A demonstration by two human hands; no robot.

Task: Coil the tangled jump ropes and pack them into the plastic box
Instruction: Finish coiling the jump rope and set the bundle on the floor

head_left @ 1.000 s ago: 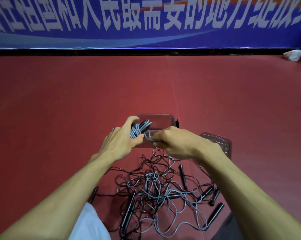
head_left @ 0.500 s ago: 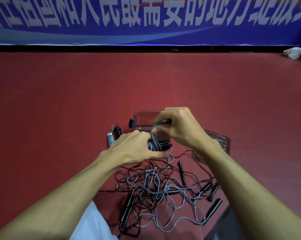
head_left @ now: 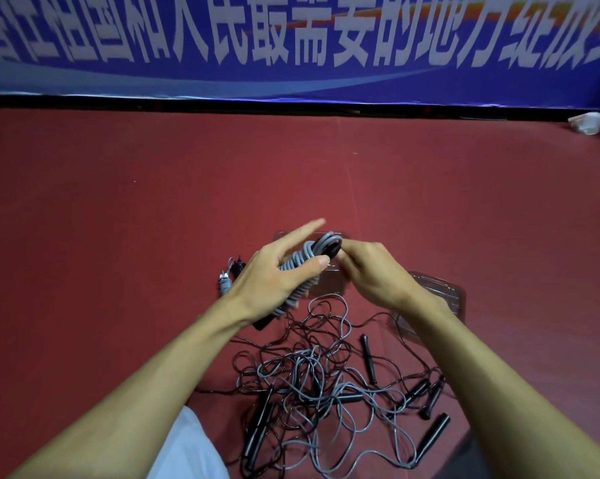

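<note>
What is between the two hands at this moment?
The head view shows a coiled grey jump rope there: the left hand grips its middle and the right hand pinches its top end.

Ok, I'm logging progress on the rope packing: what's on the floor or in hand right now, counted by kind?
Coiled grey rope, held: 1
Small wound bundles on the floor: 2
Tangled rope pile: 1
Clear box: 1
Clear lid: 1
Total: 6
</note>
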